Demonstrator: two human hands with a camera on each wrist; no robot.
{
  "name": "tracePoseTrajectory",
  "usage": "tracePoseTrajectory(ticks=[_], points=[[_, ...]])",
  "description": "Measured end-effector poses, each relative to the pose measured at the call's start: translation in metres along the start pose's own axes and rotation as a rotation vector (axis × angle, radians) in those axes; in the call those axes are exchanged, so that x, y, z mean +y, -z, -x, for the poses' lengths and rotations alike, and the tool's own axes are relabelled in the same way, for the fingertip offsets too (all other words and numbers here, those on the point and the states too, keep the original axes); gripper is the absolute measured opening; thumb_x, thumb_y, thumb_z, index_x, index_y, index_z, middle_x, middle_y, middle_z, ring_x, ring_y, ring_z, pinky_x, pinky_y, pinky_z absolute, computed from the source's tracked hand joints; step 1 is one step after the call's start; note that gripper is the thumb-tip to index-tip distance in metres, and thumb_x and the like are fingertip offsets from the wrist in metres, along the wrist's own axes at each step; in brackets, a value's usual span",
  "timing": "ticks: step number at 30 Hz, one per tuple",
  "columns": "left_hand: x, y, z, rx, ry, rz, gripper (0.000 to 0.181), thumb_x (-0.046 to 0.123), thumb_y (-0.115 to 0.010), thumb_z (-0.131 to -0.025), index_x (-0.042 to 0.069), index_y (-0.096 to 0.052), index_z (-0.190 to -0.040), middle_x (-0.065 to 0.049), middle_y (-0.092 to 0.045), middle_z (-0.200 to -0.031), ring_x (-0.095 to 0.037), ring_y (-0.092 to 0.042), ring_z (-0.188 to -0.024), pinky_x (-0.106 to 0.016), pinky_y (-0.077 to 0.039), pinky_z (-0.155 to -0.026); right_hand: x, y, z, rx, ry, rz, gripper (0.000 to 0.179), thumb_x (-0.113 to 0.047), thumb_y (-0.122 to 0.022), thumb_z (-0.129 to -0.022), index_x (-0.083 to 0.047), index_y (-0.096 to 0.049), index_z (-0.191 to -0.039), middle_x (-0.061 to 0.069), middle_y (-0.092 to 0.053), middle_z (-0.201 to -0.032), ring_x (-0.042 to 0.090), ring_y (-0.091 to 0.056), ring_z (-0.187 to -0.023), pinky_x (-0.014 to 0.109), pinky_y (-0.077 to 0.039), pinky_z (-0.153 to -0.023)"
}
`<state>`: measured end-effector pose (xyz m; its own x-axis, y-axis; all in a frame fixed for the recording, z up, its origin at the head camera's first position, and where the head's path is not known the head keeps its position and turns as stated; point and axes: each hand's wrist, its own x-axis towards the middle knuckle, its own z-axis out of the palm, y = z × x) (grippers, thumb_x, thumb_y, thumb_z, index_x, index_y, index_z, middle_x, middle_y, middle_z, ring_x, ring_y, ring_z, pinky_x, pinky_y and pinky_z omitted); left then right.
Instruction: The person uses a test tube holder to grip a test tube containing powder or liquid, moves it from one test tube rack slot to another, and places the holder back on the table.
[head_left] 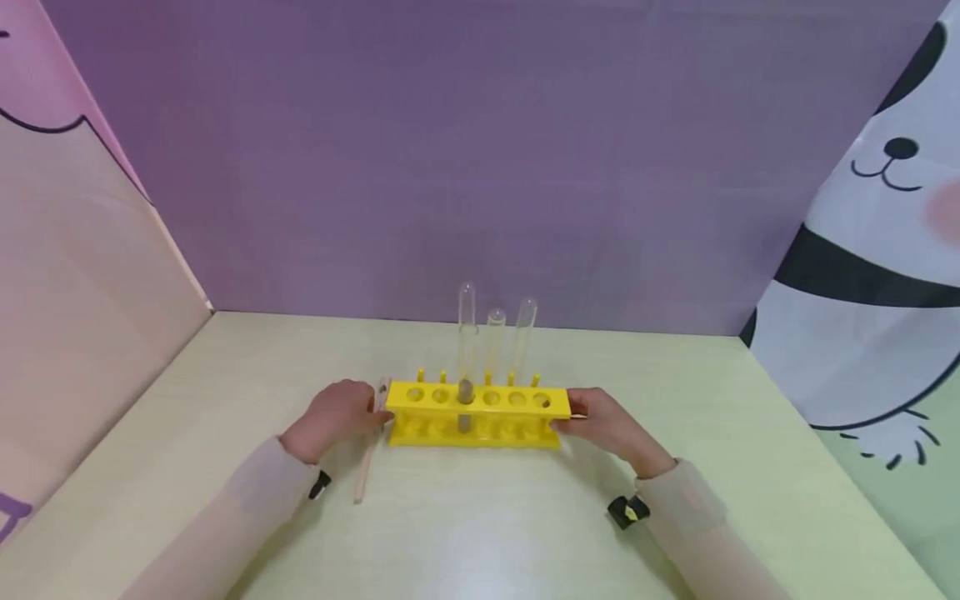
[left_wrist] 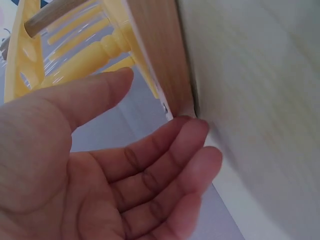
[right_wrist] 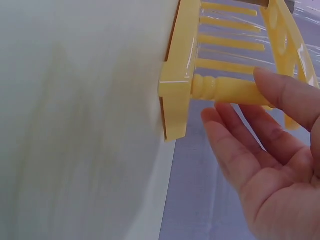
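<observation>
A yellow test tube rack (head_left: 478, 400) stands on the table between both hands. My right hand (head_left: 600, 421) grips its right end; in the right wrist view the thumb (right_wrist: 282, 92) lies on the end post (right_wrist: 235, 90) and the fingers curl behind it. My left hand (head_left: 337, 417) is at the left end, fingers loosely bent, thumb apart from them. Its fingertips (left_wrist: 192, 127) are right at the end of a flat wooden strip (left_wrist: 162, 55) lying alongside the rack. Clear test tubes (head_left: 467, 317) rise behind the rack, rounded ends up. A brown-grey rod (left_wrist: 60, 17) passes through one hole.
The pale table (head_left: 465, 525) extends in front of the rack and to both sides. Behind it rises a purple backdrop (head_left: 480, 167). Cartoon-printed panels flank the table, with a panda figure (head_left: 885, 333) on the right one.
</observation>
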<state>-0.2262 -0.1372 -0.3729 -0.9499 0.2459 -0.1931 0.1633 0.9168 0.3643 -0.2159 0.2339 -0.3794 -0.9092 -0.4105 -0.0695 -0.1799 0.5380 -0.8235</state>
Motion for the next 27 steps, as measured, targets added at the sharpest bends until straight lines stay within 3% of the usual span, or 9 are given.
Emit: tracePoseTrajectory(ticks=[10, 18, 27], points=[[-0.003, -0.004, -0.005, -0.021, 0.011, 0.003, 0.027, 0.029, -0.065, -0.089, 0.005, -0.060, -0.078, -0.005, -0.054, -0.067, -0.019, -0.047, -0.061, -0.027, -0.038, -0.056, -0.006, -0.006, 0.001, 0.093, -0.002, 0.052, 0.028, -0.009, -0.068, -0.086, 0.001, -0.063, -0.112, 0.013, -0.065, -0.112, 0.026, -0.060, -0.104, 0.040, -0.047, -0.090], [-0.003, -0.007, -0.008, -0.080, 0.042, -0.013, 0.033, 0.036, -0.065, -0.087, 0.006, -0.056, -0.077, -0.005, -0.051, -0.067, -0.018, -0.046, -0.060, -0.026, -0.037, -0.054, -0.008, -0.007, 0.003, 0.113, -0.033, 0.083, 0.031, -0.009, -0.067, -0.087, 0.000, -0.062, -0.116, 0.013, -0.064, -0.115, 0.025, -0.058, -0.103, 0.042, -0.046, -0.091], [-0.005, -0.004, -0.001, -0.126, 0.031, -0.002, 0.033, 0.037, -0.063, -0.087, 0.007, -0.055, -0.075, -0.003, -0.049, -0.064, -0.017, -0.045, -0.057, -0.025, -0.036, -0.051, -0.012, -0.008, 0.002, 0.100, -0.021, 0.092, 0.030, -0.009, -0.066, -0.088, 0.002, -0.061, -0.115, 0.015, -0.064, -0.114, 0.025, -0.058, -0.101, 0.042, -0.047, -0.090]])
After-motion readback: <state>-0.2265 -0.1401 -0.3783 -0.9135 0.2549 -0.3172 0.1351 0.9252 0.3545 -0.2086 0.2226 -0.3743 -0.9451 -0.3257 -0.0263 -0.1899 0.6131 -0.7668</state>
